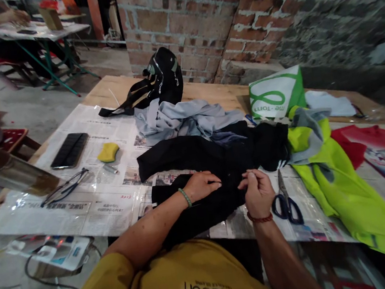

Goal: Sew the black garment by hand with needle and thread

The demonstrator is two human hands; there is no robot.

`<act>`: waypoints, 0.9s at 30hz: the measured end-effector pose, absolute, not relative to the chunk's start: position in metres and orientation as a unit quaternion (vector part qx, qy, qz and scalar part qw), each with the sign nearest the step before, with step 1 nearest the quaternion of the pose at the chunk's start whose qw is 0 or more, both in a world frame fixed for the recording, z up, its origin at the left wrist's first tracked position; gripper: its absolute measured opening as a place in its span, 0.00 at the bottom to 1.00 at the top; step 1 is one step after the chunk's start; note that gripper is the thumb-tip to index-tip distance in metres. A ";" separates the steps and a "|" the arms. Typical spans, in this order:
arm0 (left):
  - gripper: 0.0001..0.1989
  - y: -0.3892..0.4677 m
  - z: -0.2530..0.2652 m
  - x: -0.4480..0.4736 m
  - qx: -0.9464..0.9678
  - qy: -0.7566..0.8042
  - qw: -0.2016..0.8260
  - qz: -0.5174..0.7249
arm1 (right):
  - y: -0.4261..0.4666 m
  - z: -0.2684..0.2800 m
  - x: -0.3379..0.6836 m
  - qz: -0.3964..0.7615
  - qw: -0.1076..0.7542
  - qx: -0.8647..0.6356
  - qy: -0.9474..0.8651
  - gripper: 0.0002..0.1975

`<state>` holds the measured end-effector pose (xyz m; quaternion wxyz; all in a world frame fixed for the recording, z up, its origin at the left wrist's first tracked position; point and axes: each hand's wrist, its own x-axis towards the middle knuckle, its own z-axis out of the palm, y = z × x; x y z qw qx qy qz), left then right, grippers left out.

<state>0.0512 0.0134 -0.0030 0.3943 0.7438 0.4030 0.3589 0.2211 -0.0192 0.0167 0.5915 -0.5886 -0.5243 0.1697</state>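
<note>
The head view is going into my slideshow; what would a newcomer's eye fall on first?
Probably the neon-yellow garment, draped over the near edge of the table on the right. Next come the left hand and right hand at the black garment in the middle, then the small yellow sponge on the newspaper at left.

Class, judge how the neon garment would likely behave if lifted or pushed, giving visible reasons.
The neon garment would probably hang limp when lifted, since its far end lies in loose folds. Pushed toward the near side, it might slide off the table, because its lower end extends past the edge there. It seems unlikely to roll, being spread out.
</note>
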 end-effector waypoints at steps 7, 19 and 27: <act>0.07 0.014 0.000 0.053 0.695 0.430 0.454 0.356 | -0.060 0.007 0.224 0.138 0.458 -0.599 -0.642 0.10; 0.08 0.010 0.007 0.051 0.690 0.451 0.438 0.358 | -0.057 0.004 0.198 0.144 0.358 -0.587 -0.712 0.12; 0.06 0.008 0.009 0.049 0.724 0.449 0.366 0.374 | -0.057 0.003 0.198 0.160 0.353 -0.605 -0.696 0.12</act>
